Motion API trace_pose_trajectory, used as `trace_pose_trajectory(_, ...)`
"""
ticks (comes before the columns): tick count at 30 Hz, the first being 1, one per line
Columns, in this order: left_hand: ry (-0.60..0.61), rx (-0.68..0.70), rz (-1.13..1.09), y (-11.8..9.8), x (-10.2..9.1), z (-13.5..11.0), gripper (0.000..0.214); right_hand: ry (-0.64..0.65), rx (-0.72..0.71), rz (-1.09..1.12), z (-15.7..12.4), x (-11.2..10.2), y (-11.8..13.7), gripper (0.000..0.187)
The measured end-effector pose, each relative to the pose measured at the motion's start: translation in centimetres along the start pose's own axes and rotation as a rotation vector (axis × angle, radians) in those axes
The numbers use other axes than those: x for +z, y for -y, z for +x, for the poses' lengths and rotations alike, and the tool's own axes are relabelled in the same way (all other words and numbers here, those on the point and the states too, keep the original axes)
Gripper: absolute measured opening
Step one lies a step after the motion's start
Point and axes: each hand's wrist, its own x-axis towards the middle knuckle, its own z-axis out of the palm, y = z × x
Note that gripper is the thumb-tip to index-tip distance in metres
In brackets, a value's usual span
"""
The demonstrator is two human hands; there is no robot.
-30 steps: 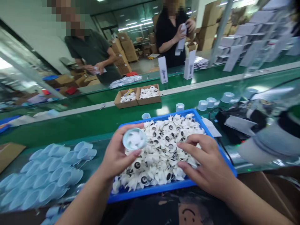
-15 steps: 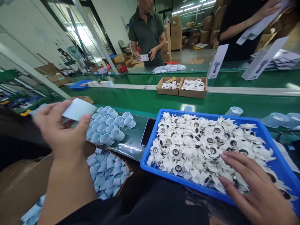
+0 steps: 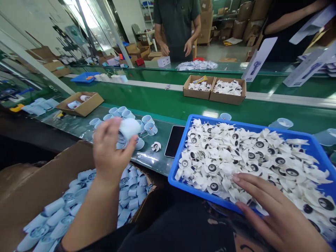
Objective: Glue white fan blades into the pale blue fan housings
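Note:
My left hand [image 3: 111,150] grips a light blue, cup-shaped plastic housing [image 3: 129,128], tilted on its side and smeared by motion. It hovers over a cluster of similar blue housings [image 3: 149,128] on the bench, partly covering them. To its right, a single white fan impeller [image 3: 156,146] lies on the bench. A blue tray [image 3: 172,178] holds a heap of white fan impellers [image 3: 225,169] with dark round hubs. My right hand [image 3: 275,206] rests at the tray's near side, fingers stretched and apart, fingertips at the impellers; nothing shows in its grasp.
Below my left arm, a cardboard box [image 3: 78,154] is full of blue housings. A black phone-like slab [image 3: 174,141] lies beside the tray. Small cartons [image 3: 228,97] of white parts stand across the green conveyor [image 3: 147,93]. Two people [image 3: 177,31] work opposite.
My left hand has moved right with the blue housing, which has turned. A lone white impeller now lies on previously bare bench. My right hand has barely moved. The view has shifted.

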Motion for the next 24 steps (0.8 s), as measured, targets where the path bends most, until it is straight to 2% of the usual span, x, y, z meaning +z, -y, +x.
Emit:
trace_pose_trajectory(1,-0.099,0.056,0.009,0.4,0.2,-0.3,0.071,0.001,0.0,-0.002,0.0,0.0,0.1,0.034)
trace_pose_trajectory(2,-0.12,0.118,0.01,0.7,0.6,-0.7,0.07,-0.001,-0.001,-0.003,0.0,0.0,0.1,0.034)
trace_pose_trajectory(5,0.074,0.212,-0.011,1.1,2.6,-2.2,0.045,0.01,-0.007,0.0,-0.1,0.1,0.2,0.033)
trace_pose_trajectory(6,0.086,0.202,-0.018,1.1,3.0,-2.6,0.042,0.018,-0.005,0.0,-0.2,0.1,0.2,0.033)
trace_pose_trajectory(7,0.047,0.182,-0.024,1.1,3.2,-2.8,0.043,0.027,-0.001,0.001,-0.3,0.1,0.3,0.033)
trace_pose_trajectory(10,-0.194,0.089,-0.124,0.6,2.5,-2.6,0.053,0.041,0.019,0.018,-0.4,-0.1,0.6,0.033)
trace_pose_trajectory(12,-0.297,0.012,-0.339,-0.4,1.8,-1.9,0.052,0.047,0.021,0.044,-0.4,-0.1,0.8,0.033)
trace_pose_trajectory(14,-0.329,-0.093,-0.68,-2.1,1.4,-1.3,0.048,0.046,0.016,0.067,-0.4,-0.1,0.8,0.032)
trace_pose_trajectory(16,-0.269,-0.232,-1.078,-4.4,1.4,-1.1,0.046,0.034,0.017,0.07,-0.5,0.0,0.7,0.032)
trace_pose_trajectory(19,0.029,-0.351,-1.545,-8.1,1.2,-1.3,0.047,0.028,0.032,0.056,-1.0,-0.1,0.3,0.032)
trace_pose_trajectory(22,0.237,-0.276,-1.697,-11.1,0.9,-1.7,0.052,0.014,0.043,0.057,-1.6,-0.3,0.1,0.033)
trace_pose_trajectory(24,0.324,-0.229,-1.627,-12.6,0.8,-1.7,0.058,-0.004,0.05,0.065,-1.8,-0.4,0.1,0.033)
